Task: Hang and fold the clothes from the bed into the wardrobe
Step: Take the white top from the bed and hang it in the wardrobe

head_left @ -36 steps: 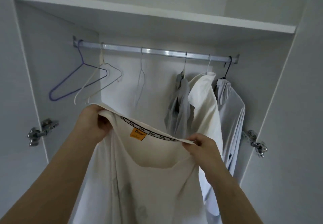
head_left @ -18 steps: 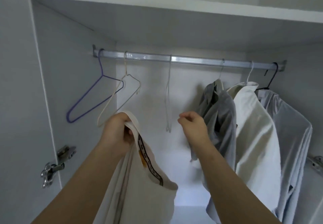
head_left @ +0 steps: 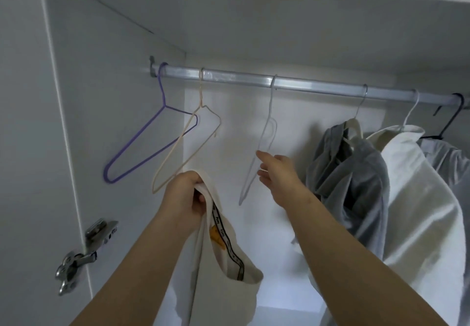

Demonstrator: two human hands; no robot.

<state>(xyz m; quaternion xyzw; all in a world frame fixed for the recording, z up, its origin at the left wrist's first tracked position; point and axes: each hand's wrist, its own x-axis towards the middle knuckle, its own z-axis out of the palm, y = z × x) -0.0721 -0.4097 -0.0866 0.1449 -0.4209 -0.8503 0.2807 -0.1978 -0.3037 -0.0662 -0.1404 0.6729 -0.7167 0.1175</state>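
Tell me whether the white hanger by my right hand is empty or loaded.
Empty. The white hanger hangs bare on the rail, no cloth on its wire; the right hand reaches toward it.

A cream T-shirt (head_left: 229, 282) with a black printed neck tape and an orange label hung limp in front of the open wardrobe (head_left: 106, 71), bunched at the collar in the grip of the left hand (head_left: 183, 198). On the silver rail (head_left: 318, 87) hung three bare wire hangers: a purple hanger (head_left: 134, 139) far left, a beige hanger (head_left: 201, 91) just beside it, and a white hanger (head_left: 270, 102) apart from them, nearly edge-on, with the outstretched fingers of the right hand (head_left: 277, 173) at its lower wire. Further right hung a grey garment (head_left: 356, 180), a white shirt (head_left: 419, 211) and a pale grey shirt (head_left: 450, 163), each on its own hanger.
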